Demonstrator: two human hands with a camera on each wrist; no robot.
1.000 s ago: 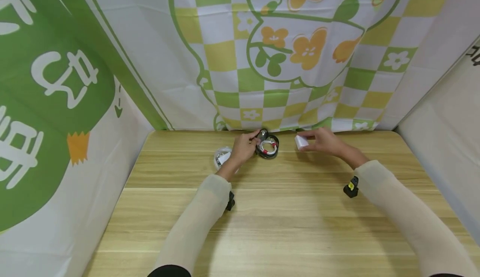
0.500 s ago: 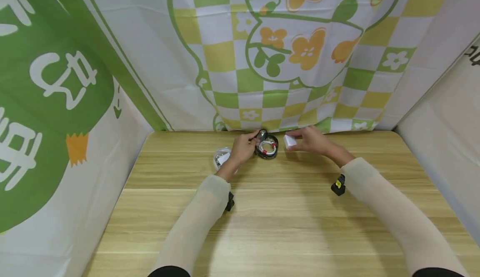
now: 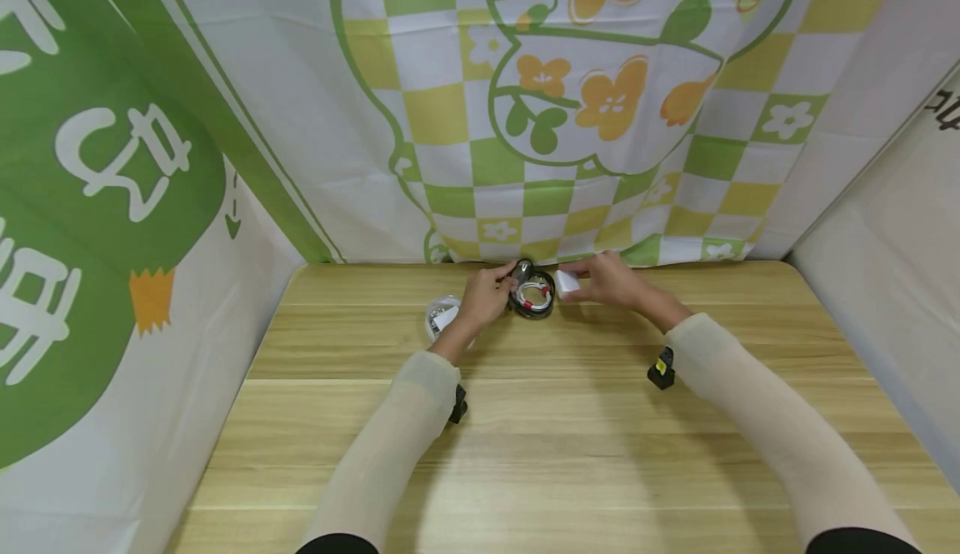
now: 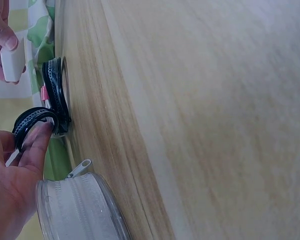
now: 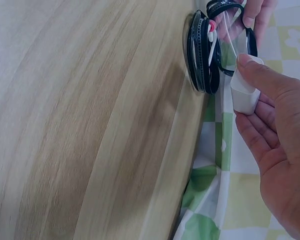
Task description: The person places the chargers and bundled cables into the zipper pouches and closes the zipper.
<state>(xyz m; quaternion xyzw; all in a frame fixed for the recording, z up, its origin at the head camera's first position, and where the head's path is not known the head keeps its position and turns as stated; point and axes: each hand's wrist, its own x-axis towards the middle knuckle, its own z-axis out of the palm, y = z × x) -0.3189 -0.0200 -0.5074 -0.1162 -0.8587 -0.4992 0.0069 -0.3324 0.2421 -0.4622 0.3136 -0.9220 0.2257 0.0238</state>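
Observation:
A round clear pouch with a black zipper (image 5: 204, 55) stands unzipped at the table's back edge. Inside it lies a coiled white cable (image 3: 527, 304) with red bands. My left hand (image 3: 483, 297) pinches the pouch's raised lid (image 4: 29, 120) and holds it back. Between the thumb and fingers of my right hand (image 3: 611, 281) is a small white block, like a charger plug (image 5: 244, 95). It hangs just right of the pouch's opening, above the table. Whether it touches the pouch rim is unclear.
A second round clear pouch (image 4: 80, 205), with a white zipper, sits left of the first, partly under my left wrist. A white card and small metallic bits show in it. Behind the table (image 3: 555, 446) hangs a checked, flowered cloth (image 3: 495, 179).
My right hand has moved left with the white charger plug, up close to the black-zippered pouch. The left hand keeps its hold on the lid.

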